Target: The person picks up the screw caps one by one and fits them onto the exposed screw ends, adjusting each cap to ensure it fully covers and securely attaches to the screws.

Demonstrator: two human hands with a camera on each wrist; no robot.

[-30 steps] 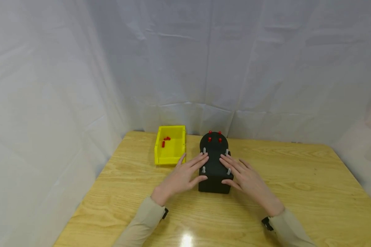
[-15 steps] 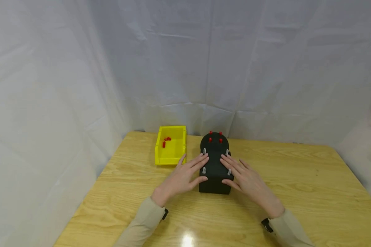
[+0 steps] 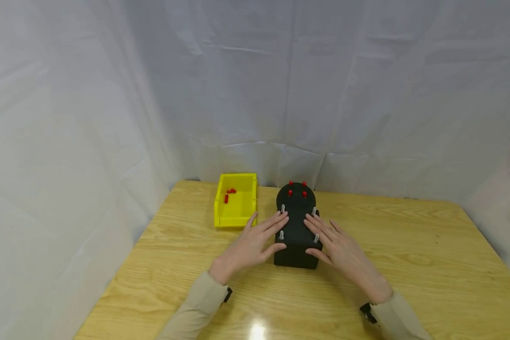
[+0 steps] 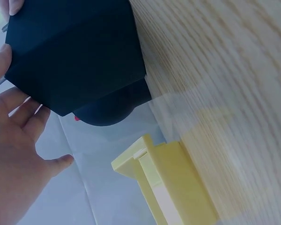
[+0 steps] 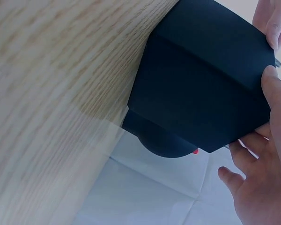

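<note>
Starting at the left, a yellow bin (image 3: 234, 200) sits on the bench (image 3: 408, 245), just beyond the left fingertips, with a few small red pieces (image 3: 228, 194) lying loose in its far end. The left hand (image 3: 248, 245) lies flat with its fingers (image 3: 274, 222) straight and spread, the tips resting on the left edge of the black block (image 3: 296, 231); the thumb touches the block's near left corner. They pinch nothing.

The block stands between the two hands, its rounded end pointing away from the person. Four silvery pins (image 3: 281, 234) stick up from its top right by the fingertips, and four red caps (image 3: 296, 189) stand on the rounded part just beyond them.

The right hand (image 3: 344, 252) mirrors the left: fingers (image 3: 316, 225) straight and fanned, laid on the block's right edge, thumb at the near right corner, gripping nothing.

To my eye this looks like steadying or squaring the block rather than picking at it. Any finer work on the pins would call for lifting one hand and narrowing the fingers to a pinch, keeping clear of the neighbouring pin. White sheeting (image 3: 255, 94) hangs behind the bench.
</note>
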